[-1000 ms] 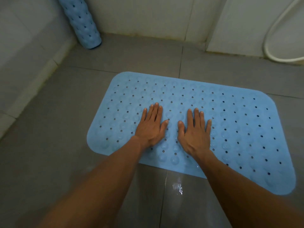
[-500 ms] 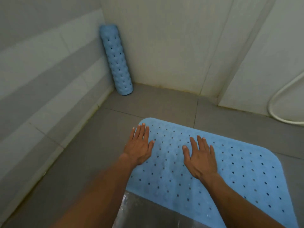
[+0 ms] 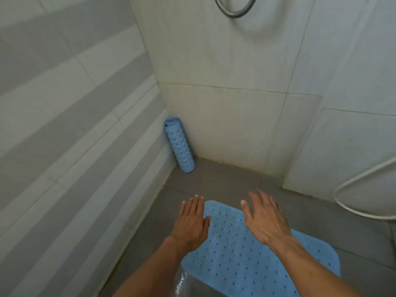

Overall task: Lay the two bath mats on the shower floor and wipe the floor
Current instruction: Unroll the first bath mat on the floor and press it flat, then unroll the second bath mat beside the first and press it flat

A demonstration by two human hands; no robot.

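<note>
A light blue bath mat (image 3: 246,254) with small holes lies flat on the grey tiled shower floor (image 3: 225,185). A second blue mat (image 3: 181,148), rolled up, stands upright in the far left corner against the walls. My left hand (image 3: 191,222) hovers over the laid mat's near left corner, palm down, fingers spread, holding nothing. My right hand (image 3: 264,219) is raised above the mat's far edge, also spread and empty.
Grey and white striped wall tiles (image 3: 75,146) close in on the left. A white hose (image 3: 353,189) loops down the right wall to the floor. A metal shower hose (image 3: 234,11) hangs at the top. A wet patch (image 3: 181,281) glints near the mat's front edge.
Both hands have lifted off the flat mat and moved forward and left. My view has tilted up toward the corner with the rolled mat.
</note>
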